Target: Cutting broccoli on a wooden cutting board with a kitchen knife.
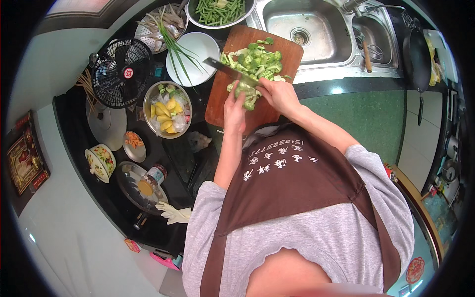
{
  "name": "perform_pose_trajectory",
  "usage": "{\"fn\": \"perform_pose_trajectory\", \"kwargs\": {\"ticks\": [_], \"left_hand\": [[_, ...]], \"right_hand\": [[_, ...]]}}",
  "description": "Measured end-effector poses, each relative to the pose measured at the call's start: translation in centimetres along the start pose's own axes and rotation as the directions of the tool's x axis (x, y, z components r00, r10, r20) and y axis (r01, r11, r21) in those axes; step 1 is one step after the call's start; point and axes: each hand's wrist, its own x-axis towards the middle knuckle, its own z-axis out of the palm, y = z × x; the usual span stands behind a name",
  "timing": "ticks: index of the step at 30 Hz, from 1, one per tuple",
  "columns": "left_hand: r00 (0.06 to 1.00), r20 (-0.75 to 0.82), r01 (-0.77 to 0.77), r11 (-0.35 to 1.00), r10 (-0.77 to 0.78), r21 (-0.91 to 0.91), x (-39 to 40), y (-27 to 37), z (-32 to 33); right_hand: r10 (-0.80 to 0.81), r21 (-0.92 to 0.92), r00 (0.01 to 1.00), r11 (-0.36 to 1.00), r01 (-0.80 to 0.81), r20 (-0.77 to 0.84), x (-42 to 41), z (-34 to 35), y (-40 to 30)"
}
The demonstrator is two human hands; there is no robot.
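Observation:
My right hand (pixel 281 95) grips a kitchen knife (pixel 230 70) whose wide blade points to the upper left over a wooden cutting board (pixel 215 107). Against the near side of the blade, my left hand (pixel 235 107) holds a piece of broccoli (pixel 250 101). Its fingertips are close to the blade and partly hidden behind the green pieces. Beyond the knife, a heap of cut broccoli (pixel 258 59) covers the far part of the board. The knife's handle is mostly covered by my right hand.
Right of the board is a steel double sink (pixel 315 59). A bowl of green beans (pixel 220 11), a white plate (pixel 178 55) with scallions and a black fan (pixel 122 72) stand at the upper left. Left of the board sits a steel bowl (pixel 147 115) of yellow peelings. A wok (pixel 415 61) hangs far right.

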Motion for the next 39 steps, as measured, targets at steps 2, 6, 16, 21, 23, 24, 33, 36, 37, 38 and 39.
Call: {"fn": "perform_pose_trajectory", "kwargs": {"ticks": [2,6,16,21,23,24,33,36,37,38,39], "left_hand": [[0.999,0.037,-0.028,0.997,0.031,-0.068,0.1,0.0,-0.3],[0.985,0.166,-0.001,0.956,0.051,-0.292,0.4,0.5,-0.9],[0.983,0.183,0.066,0.955,-0.013,-0.288,0.5,-0.6,-1.8],[0.998,0.059,0.023,0.981,-0.012,-0.194,0.3,-0.3,-1.3],[1.0,0.006,-0.025,0.986,0.027,-0.162,0.0,-0.2,-0.7],[0.997,-0.045,-0.072,0.989,0.067,-0.127,-0.1,-0.1,-0.5],[1.0,-0.002,0.008,0.979,-0.009,-0.203,0.1,-0.5,-1.7],[0.996,-0.059,0.051,0.982,-0.063,-0.183,-0.4,-0.7,-1.3],[0.996,-0.058,0.051,0.982,-0.063,-0.182,-0.3,-0.9,-1.4],[0.996,-0.06,0.049,0.979,-0.062,-0.196,-0.3,-1.1,-1.6],[0.996,-0.061,0.047,0.976,-0.062,-0.212,-0.3,-1.2,-1.5]], "right_hand": [[0.028,0.029,0.999,0.999,-0.027,-0.04,0.5,-0.1,0.5],[0.108,0.058,0.99,0.993,-0.103,-0.086,1.0,-1.4,0.6],[-0.196,-0.102,0.98,0.976,0.194,-0.011,-1.5,-3.6,-2.6],[-0.251,-0.245,0.966,0.935,0.257,0.058,-1.6,-4.2,-3.1],[-0.249,-0.254,0.967,0.934,0.252,0.043,-1.7,-3.8,-3.1],[-0.246,-0.263,0.969,0.933,0.245,0.028,-1.8,-3.6,-3.1],[-0.202,-0.241,0.978,0.948,0.21,0.057,-1.6,-2.3,-3.2],[-0.173,-0.249,0.982,0.95,0.186,0.074,-1.3,-1.2,-2.7],[-0.173,-0.249,0.982,0.951,0.186,0.073,-1.3,-1.0,-2.6],[-0.169,-0.248,0.983,0.951,0.182,0.073,-1.3,-0.9,-2.6],[-0.165,-0.248,0.983,0.952,0.179,0.075,-1.4,-0.8,-2.5]]}}
